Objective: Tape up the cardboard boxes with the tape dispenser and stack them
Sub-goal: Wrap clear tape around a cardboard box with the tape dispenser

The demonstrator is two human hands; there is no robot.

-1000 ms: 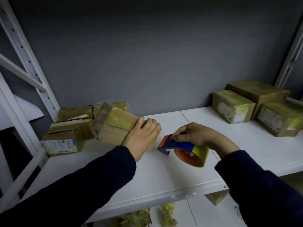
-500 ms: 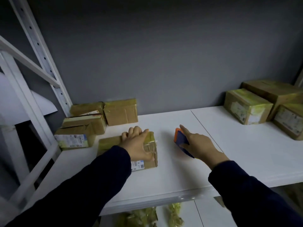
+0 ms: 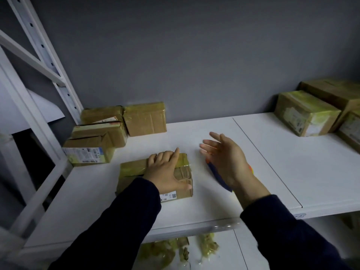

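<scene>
A small cardboard box (image 3: 132, 169) with yellowish tape lies flat on the white shelf (image 3: 194, 131), near its front. My left hand (image 3: 165, 170) rests on top of the box, fingers spread over its right half. To its right lies the blue and orange tape dispenser (image 3: 219, 178), mostly hidden behind my right hand (image 3: 224, 156). That hand hovers just above the dispenser with its fingers straight and spread, holding nothing.
Several taped boxes (image 3: 101, 137) sit in a pile at the back left by the white rack upright (image 3: 44, 55). More taped boxes (image 3: 305, 114) stand at the back right. Crumpled tape scraps (image 3: 175, 248) lie on the lower shelf.
My left hand set the box down flat on the shelf and stays on it. My right hand put the tape dispenser down, let go of it and opened above it.
</scene>
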